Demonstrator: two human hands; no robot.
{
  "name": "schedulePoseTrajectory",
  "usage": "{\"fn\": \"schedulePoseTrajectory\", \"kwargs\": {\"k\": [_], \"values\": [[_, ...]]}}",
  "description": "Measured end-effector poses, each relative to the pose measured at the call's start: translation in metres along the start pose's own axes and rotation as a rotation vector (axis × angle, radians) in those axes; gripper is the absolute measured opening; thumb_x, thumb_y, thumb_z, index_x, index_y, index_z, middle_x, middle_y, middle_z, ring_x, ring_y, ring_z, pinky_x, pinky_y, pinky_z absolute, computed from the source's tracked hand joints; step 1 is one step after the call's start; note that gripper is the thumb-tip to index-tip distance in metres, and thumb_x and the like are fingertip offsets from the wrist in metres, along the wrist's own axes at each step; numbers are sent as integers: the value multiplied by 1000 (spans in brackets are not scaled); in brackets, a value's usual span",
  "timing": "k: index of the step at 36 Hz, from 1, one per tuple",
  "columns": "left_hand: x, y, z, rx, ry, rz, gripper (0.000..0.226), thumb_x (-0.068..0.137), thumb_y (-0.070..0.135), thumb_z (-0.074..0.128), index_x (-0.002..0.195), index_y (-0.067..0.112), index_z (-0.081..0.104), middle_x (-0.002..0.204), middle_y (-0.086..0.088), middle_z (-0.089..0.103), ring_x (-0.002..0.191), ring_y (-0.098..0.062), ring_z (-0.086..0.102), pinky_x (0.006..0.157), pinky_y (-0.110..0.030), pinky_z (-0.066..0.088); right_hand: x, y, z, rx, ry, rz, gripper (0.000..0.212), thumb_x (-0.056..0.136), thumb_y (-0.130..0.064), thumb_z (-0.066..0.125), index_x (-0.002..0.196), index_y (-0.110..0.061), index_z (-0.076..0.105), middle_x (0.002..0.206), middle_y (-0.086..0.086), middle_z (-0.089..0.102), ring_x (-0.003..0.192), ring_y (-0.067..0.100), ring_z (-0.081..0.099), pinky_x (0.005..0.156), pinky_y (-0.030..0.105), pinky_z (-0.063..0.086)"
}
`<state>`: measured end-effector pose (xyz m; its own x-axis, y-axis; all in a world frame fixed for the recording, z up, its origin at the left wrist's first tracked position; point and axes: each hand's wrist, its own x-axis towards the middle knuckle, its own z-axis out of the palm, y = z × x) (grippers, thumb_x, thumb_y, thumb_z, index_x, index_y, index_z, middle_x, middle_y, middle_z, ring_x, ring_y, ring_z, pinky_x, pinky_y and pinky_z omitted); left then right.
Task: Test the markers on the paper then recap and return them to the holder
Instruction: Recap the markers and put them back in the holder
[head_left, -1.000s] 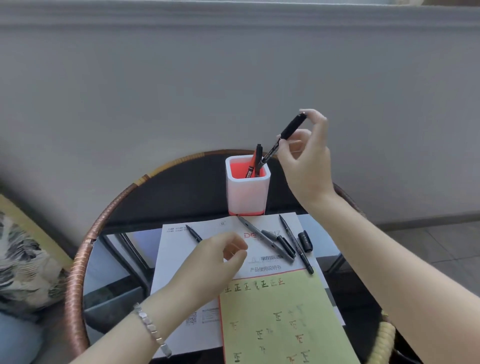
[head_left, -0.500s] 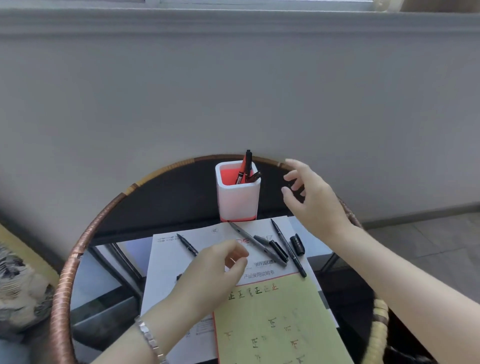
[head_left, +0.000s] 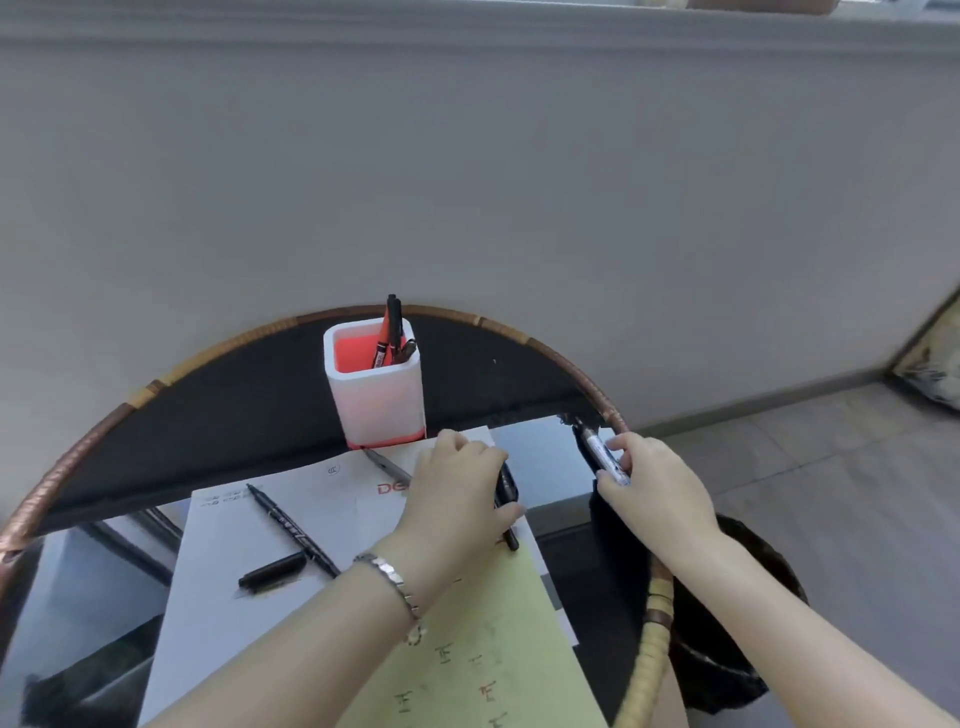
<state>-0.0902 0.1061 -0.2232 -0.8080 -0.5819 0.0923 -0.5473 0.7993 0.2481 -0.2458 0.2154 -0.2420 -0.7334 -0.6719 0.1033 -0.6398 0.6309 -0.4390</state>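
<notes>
A white holder with a red inside stands at the back of the round table, with three markers upright in it. My right hand grips a black marker with a white label near the table's right rim. My left hand lies on the white paper, its fingers closed over black markers there. Another uncapped black marker and a loose black cap lie on the white paper at left. A yellow-green sheet with test marks sits in front.
The round glass table has a woven rattan rim. A grey wall runs close behind it. A dark round object sits on the floor at right, under the rim. A patterned cushion shows at far right.
My right hand let a marker drop into the holder, came down to the right and took a labelled marker. My left hand moved right onto the markers beside the paper's edge.
</notes>
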Motion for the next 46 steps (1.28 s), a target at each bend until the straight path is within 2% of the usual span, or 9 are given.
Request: {"fn": "schedulePoseTrajectory", "kwargs": {"k": [6,10,12,16,22,27,34,42,46], "values": [[5,6,2,-42,29,41,42,88,40,56,126,22,53,116,4,61,109,-17,46,93,-30,39,-6,2,-4,154,40,2,29,84,-18,56,112,-20,58,94,-3,53,75,13,49,59,24,35],[-4,12,-13,-599,102,-113,27,92,28,51,118,25,57,98,7,62,89,-5,58,73,-17,46,-15,2,-17,318,69,-65,27,82,-14,59,108,-20,61,94,-4,57,77,2,52,59,11,39],[-9,10,-24,-878,87,-222,22,96,21,40,104,23,60,85,2,65,77,-5,63,63,-20,45,-22,0,-25,369,60,-98,26,81,-11,59,105,-21,61,92,-6,57,78,1,54,62,10,43],[-22,-5,-42,-1230,154,-426,32,96,7,29,80,8,57,64,-8,65,45,-6,52,47,-21,42,-34,-12,-35,449,11,-172,24,81,-7,59,97,-25,60,90,-7,58,80,0,53,65,3,42],[-44,-26,-48,-1281,104,-536,26,98,24,43,82,7,55,50,5,59,39,-5,38,57,-23,41,-48,-34,-32,487,-64,-275,22,81,-13,64,96,-28,62,81,-7,58,71,4,54,57,6,42],[-62,-36,-47,-1436,119,-597,16,89,15,57,96,2,64,75,-1,73,56,-4,64,51,-12,50,-57,-48,-29,480,-94,-339,21,78,-24,69,94,-34,60,80,-11,59,70,12,56,60,11,44],[-79,-39,-52,-1674,64,-668,21,84,18,59,94,1,63,65,-6,71,57,-8,66,55,-14,54,-69,-61,-37,486,-110,-518,14,72,-40,63,86,-40,61,87,-13,59,71,12,58,58,16,47],[-88,-34,-53,-1600,35,-594,24,76,21,64,92,3,65,67,-7,70,58,-9,66,54,-14,52,-74,-67,-38,429,-148,-623,12,71,-40,59,82,-41,62,83,-12,60,57,10,57,54,19,46],[-91,-26,-57,-1508,4,-494,12,82,11,63,86,1,65,65,-5,71,61,-13,68,53,-16,52,-76,-69,-39,387,-166,-661,17,72,-42,59,88,-39,62,82,-16,59,58,10,57,55,23,48]]}}
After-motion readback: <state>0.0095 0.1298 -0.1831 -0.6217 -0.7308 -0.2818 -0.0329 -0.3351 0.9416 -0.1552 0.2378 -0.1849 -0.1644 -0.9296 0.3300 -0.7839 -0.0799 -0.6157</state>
